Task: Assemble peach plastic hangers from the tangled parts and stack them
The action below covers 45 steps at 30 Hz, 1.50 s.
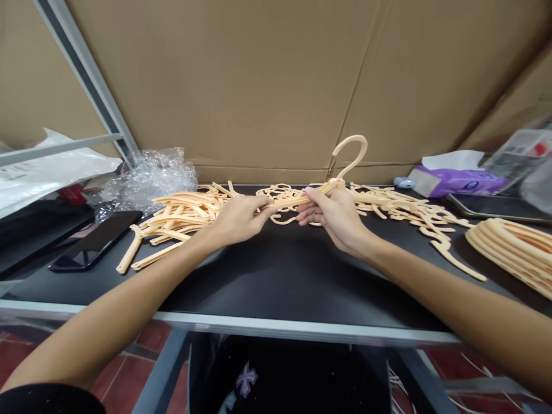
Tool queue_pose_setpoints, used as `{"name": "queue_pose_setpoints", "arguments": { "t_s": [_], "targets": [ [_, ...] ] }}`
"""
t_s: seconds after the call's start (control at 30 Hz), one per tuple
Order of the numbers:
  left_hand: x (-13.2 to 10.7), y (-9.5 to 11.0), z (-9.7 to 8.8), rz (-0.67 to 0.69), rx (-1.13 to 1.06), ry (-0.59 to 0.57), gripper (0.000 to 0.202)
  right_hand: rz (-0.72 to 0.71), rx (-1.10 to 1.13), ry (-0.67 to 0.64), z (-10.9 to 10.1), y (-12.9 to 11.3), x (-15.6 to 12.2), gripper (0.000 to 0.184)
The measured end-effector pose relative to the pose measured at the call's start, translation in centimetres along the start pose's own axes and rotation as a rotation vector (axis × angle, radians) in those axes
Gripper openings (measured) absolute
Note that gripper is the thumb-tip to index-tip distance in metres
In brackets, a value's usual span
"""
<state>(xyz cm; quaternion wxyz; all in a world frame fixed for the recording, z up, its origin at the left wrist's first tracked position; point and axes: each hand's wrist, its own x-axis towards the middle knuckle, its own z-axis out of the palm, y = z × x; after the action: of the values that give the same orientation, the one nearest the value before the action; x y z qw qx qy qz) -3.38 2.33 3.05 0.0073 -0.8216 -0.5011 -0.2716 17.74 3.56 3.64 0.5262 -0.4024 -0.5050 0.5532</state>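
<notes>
Pinching a hanger at one end with left fingers, near its hook with right fingers. Held above the worktop, near loose hooks

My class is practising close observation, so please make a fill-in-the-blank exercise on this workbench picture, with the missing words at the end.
1. The left hand and the right hand both hold a pale hanger piece, whose curved ____ rises above the right hand.
2. The neat stack of pale curved pieces lies on the ____ side of the table.
3. The tissue pack is white and ____.
4. The tabletop is coloured ____.

Missing words: hook; right; purple; black.
</notes>
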Motion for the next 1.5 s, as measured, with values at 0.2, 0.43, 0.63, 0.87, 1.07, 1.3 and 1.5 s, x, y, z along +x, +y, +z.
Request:
{"name": "queue_pose_setpoints", "arguments": {
  "t_s": [0.2, 0.43, 0.63, 0.87, 1.07, 1.3, 1.5],
  "targets": [
    [0.4, -0.6, -0.6, -0.085, 0.050, 0.106, 0.040, 0.066, 0.150, -0.022, -1.4, 0.1, 1.3, 0.024],
    [0.4, -0.9, -1.3, -0.091, 0.120, 0.147, 0.037, -0.090, 0.068, 0.188, -6.7, 0.9, 6.4, 0.042],
    [0.3, -0.9, -0.8, -0.069, 0.159, 0.122, 0.042, -0.100, 0.069, 0.329, -8.4, 0.6, 7.6, 0.025],
    [0.3, -1.2, -0.9, -0.104, 0.204, 0.096, 0.040, -0.139, -0.109, 0.224, -6.6, 0.4, 6.1, 0.023],
    [0.5, -1.4, -0.9, -0.161, 0.153, 0.154, 0.036, -0.448, -0.731, 0.109, -8.0, 0.8, 6.5, 0.052],
    [0.2, -1.1, -0.4, 0.035, 0.216, 0.309, 0.034, -0.472, -0.816, 0.313, -9.2, 0.2, 7.6, 0.020],
    [0.2, -0.8, 0.0, 0.055, 0.270, 0.303, 0.023, -0.447, -0.687, 0.356, -11.2, 0.6, 10.0, 0.023]
  ]
}}
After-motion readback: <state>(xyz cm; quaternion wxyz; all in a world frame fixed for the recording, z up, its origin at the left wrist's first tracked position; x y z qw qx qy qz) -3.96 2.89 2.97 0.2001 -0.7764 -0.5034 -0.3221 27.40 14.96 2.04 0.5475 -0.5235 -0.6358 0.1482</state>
